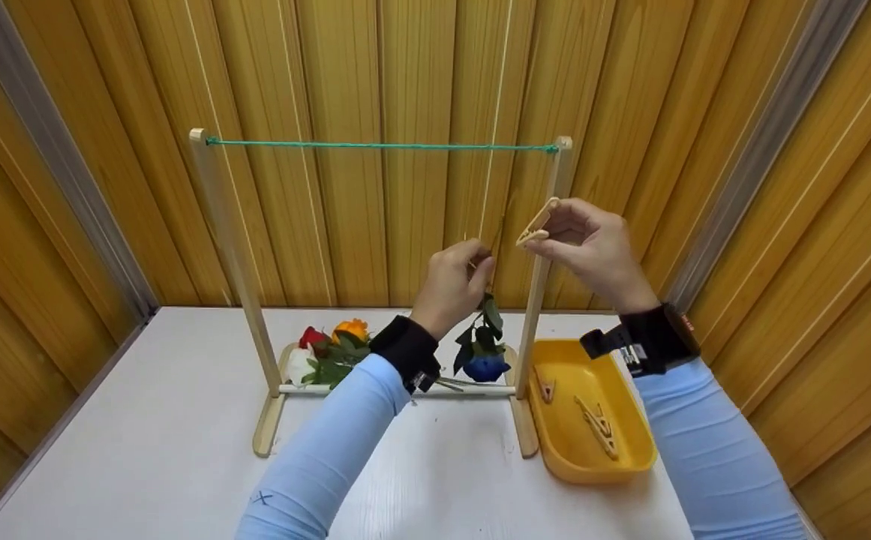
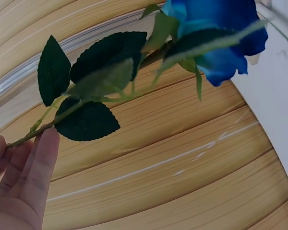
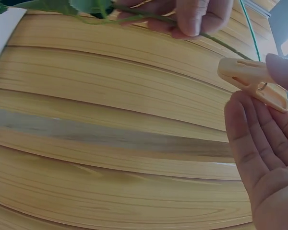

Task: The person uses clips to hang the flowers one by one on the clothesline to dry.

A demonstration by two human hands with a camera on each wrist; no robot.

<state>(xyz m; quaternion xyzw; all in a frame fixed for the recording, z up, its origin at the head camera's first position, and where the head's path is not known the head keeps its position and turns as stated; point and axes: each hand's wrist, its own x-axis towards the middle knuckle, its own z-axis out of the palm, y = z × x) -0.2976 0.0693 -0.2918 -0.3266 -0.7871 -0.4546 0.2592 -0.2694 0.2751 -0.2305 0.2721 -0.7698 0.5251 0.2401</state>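
Observation:
My left hand (image 1: 453, 283) pinches the green stem of a blue rose (image 1: 486, 367), which hangs bloom down. In the left wrist view the rose's petals (image 2: 225, 43) and dark leaves (image 2: 105, 57) show beyond the fingertips. To the right and a little higher, my right hand (image 1: 593, 244) holds a light tan clothespin (image 1: 537, 225) between thumb and fingers. The right wrist view shows that clothespin (image 3: 249, 79) close to the upper end of the stem (image 3: 225, 45). Above both hands runs a green string (image 1: 382, 145), tied between two wooden posts.
The wooden stand (image 1: 244, 285) rests on a white table (image 1: 142, 435). Behind its base bar lie red (image 1: 313, 340), orange (image 1: 351, 330) and white (image 1: 300, 366) flowers. A yellow tray (image 1: 593, 474) at the right holds several clothespins (image 1: 599, 426). Wood-patterned walls close in around the table.

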